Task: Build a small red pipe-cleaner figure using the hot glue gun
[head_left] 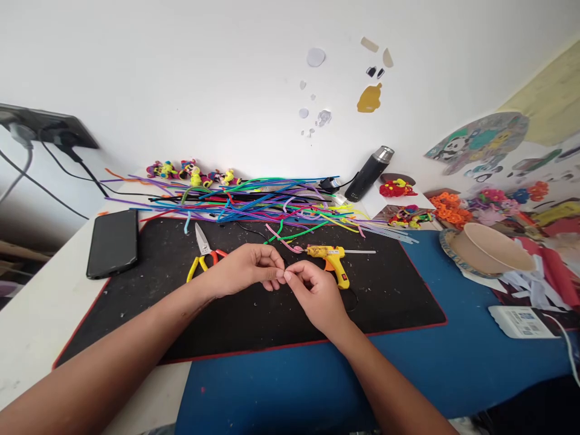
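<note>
My left hand and my right hand meet fingertip to fingertip above a black mat with a red edge. Both are pinched closed; whatever lies between the fingertips is too small to make out. Just behind my right hand lies a yellow glue gun with a clear stick in its back. Scissors with yellow and orange handles rest partly behind my left wrist. A pink pipe cleaner piece reaches close to the gun's nozzle. Many coloured pipe cleaners are heaped along the mat's far edge.
A black phone lies at the left. Small colourful figures line the wall. A black flask leans at the back. To the right are a beige bowl, orange pipe-cleaner flowers and a white power strip with a cable.
</note>
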The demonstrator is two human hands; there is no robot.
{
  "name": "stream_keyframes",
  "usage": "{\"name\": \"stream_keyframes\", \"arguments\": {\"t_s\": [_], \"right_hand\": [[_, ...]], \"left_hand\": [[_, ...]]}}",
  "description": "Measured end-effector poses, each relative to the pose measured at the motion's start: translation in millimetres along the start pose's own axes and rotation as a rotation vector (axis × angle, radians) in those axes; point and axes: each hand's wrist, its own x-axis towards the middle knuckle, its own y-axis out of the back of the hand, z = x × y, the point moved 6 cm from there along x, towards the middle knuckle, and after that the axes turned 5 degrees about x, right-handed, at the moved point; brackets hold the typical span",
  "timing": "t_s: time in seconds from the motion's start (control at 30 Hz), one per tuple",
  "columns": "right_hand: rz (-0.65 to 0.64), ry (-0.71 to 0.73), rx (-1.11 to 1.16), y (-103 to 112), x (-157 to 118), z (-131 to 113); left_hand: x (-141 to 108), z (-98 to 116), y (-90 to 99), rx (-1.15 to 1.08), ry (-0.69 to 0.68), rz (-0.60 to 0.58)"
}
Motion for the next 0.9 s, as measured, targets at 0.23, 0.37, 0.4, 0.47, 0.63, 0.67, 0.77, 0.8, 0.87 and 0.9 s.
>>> {"name": "stream_keyframes", "arguments": {"t_s": [0.23,0.37,0.4,0.47,0.63,0.67,0.77,0.8,0.87,0.9], "right_hand": [[-0.038,-0.086,0.109,0,0,9],[-0.065,-0.146,0.15,-3,1,15],[-0.072,-0.154,0.16,-4,2,16],[-0.083,-0.169,0.185,-6,3,19],[-0.093,-0.186,0.235,-8,4,20],[-0.094,-0.183,0.237,-8,5,19],[-0.094,-0.177,0.237,-9,6,17],[-0.094,-0.179,0.242,-10,6,17],[-0.094,-0.189,0.266,-10,6,19],[-0.094,-0.196,0.282,-10,7,20]], "left_hand": [[2,-2,1.1,0.018,0.019,0.006],[1,-3,1.3,0.016,0.035,0.0],[1,-3,1.5,0.019,0.037,0.0],[1,-4,2.2,0.032,0.044,-0.001],[1,-7,5.0,0.056,0.067,0.011],[1,-8,5.1,0.057,0.07,0.012],[1,-7,4.5,0.054,0.078,0.011],[1,-6,4.4,0.055,0.081,0.008],[0,-3,6.3,0.076,0.079,0.01],[-1,-1,10.0,0.104,0.07,0.037]]}}
